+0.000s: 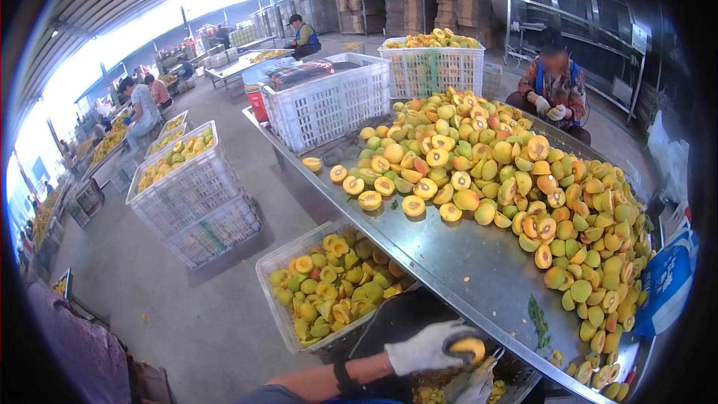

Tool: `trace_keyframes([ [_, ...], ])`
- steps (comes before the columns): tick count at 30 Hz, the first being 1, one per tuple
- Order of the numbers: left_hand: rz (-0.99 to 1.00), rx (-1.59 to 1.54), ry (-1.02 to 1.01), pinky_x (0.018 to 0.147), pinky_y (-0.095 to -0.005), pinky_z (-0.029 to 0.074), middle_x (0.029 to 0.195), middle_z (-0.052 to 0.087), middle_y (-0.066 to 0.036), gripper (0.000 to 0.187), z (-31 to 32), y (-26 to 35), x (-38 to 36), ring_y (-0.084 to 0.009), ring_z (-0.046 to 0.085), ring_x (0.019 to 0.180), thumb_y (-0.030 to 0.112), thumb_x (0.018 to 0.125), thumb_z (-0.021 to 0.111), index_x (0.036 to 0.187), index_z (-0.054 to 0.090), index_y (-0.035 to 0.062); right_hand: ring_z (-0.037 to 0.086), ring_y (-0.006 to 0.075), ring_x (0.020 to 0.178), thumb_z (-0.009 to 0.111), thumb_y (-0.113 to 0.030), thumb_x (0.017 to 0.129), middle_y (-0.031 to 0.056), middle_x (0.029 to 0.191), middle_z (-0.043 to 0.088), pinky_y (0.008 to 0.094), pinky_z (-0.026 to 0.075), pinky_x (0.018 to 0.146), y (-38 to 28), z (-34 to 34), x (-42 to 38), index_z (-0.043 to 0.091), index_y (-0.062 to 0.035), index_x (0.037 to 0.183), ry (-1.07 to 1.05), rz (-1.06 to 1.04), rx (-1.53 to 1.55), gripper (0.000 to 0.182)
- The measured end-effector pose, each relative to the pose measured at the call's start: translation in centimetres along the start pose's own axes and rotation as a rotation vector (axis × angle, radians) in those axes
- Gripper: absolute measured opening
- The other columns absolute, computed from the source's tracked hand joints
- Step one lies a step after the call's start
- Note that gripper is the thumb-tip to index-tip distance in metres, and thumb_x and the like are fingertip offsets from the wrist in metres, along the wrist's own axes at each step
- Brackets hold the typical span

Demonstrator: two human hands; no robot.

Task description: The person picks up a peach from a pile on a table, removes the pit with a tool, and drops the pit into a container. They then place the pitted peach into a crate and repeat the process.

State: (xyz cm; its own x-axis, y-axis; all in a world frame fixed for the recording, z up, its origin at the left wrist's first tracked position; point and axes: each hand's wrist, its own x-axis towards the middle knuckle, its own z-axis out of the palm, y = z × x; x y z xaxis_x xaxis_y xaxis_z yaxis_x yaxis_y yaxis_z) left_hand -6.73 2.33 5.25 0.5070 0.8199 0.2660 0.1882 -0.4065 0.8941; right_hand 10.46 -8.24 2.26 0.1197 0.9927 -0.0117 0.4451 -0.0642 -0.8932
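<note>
My left hand [426, 348], in a white glove with dark-coated fingers, is closed around a yellow peach half [469, 349] beside the table's near edge. Just below it is a crumpled pale shape [471, 385], perhaps my right glove; its fingers cannot be made out. Under both, yellow pieces [430, 395] show in a container, partly hidden. On the metal table [456, 254] lies a big heap of cut peaches [493, 157], several with the pit still in the flesh. A white crate [273, 295] of pitted peach halves stands on the floor left of the table.
A white basket [325, 101] with cloth on top and a full peach crate [434, 67] stand at the table's far end. Stacked crates [187, 194] are on the left floor. A gloved co-worker [553, 90] sits across the table. A blue-and-white bag [666, 280] lies at right.
</note>
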Motion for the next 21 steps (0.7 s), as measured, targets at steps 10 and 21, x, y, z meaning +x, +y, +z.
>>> trace_keyframes([
  [10, -0.664, -1.138, 0.493, 0.078, -0.0316, 0.054, 0.100, 0.065, -0.008, 0.041, 7.2, -3.9, -2.0, -0.0153, 0.064, 0.087, 0.036, 0.099, 0.052, 0.116, 0.058, 0.0001, 0.056, 0.0115, 0.066, 0.053, -0.032, 0.098, -0.0007, 0.074, 0.054, 0.0279, 0.045, 0.057, 0.8, 2.2, -0.4, 0.056, -0.0077, 0.089, 0.091, 0.424, 0.745, 0.026],
  [21, -0.326, -0.895, 0.383, 0.080, -0.0316, 0.055, 0.099, 0.067, -0.010, 0.045, 6.7, -4.1, -2.8, -0.0169, 0.066, 0.089, 0.042, 0.099, 0.052, 0.110, 0.061, -0.0015, 0.062, 0.0456, 0.080, 0.057, -0.025, 0.092, 0.0250, 0.083, 0.064, 0.0478, 0.050, 0.067, -3.0, -0.7, -1.2, 0.060, -0.0033, 0.104, -0.077, 0.067, -0.138, 0.025],
])
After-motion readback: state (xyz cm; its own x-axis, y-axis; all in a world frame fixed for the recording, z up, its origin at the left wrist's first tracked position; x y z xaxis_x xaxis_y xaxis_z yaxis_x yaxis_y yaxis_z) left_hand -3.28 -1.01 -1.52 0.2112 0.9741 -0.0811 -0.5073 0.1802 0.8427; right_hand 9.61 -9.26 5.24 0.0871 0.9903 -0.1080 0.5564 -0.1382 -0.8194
